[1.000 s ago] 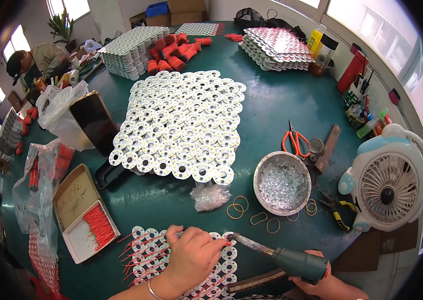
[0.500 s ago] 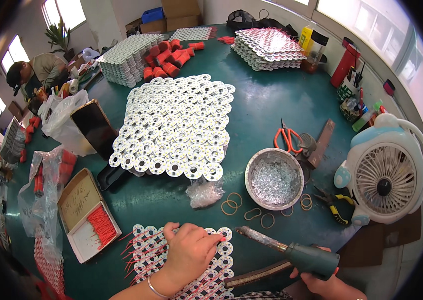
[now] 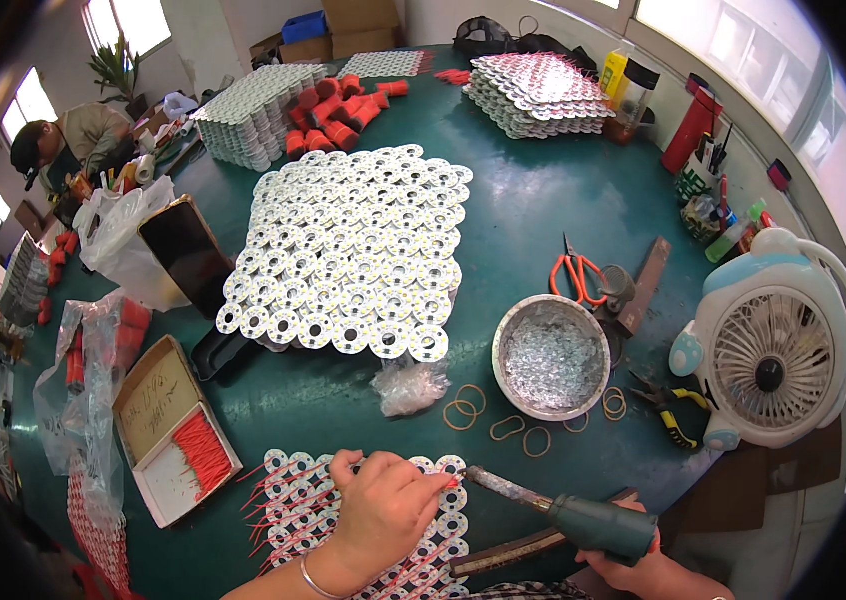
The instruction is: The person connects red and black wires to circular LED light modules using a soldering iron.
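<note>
A panel of joined round white LED boards lies at the front edge of the table, with several red wires across it. My left hand rests over the panel, thumb and forefinger pinched on a red wire at its far right corner. My right hand grips the dark green handle of a soldering iron. The iron's metal barrel points left, its tip close to the pinched wire; whether it touches is too small to tell. Beneath the iron lies a curved brown strip.
Beyond the panel stands a stack of LED boards. A round metal bowl, rubber bands, pliers and a fan are on the right. A box of red wires and a phone lie left.
My right hand has brought the soldering iron left and slightly down, so its tip is nearer my left fingertips. The left hand has shifted only slightly, still pinching.
</note>
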Tool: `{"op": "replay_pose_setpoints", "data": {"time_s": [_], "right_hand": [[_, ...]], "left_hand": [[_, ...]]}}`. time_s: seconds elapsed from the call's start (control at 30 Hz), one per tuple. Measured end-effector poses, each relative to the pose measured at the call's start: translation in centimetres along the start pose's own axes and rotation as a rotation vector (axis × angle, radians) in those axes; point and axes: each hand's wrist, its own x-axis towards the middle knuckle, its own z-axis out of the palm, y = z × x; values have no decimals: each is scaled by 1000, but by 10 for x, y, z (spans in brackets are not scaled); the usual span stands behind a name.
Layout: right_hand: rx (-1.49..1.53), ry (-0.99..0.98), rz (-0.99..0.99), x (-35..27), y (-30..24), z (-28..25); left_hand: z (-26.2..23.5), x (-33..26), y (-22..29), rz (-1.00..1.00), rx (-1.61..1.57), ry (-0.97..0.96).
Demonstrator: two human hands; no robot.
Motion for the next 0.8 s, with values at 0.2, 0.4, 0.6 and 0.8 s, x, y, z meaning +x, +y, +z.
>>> {"op": "replay_pose_setpoints", "data": {"time_s": [0.2,0.4,0.6,0.8], "right_hand": [[-220,68,-248,7,-13,4],[-329,63,-295,6,-10,5],[54,78,-268,-2,4,2],[-21,63,-465,-12,11,-5]], "left_hand": [[1,1,1,35,66,-12],[3,-2,6,52,129,17],[5,-3,8,76,175,43],[0,-3,6,47,120,29]]}}
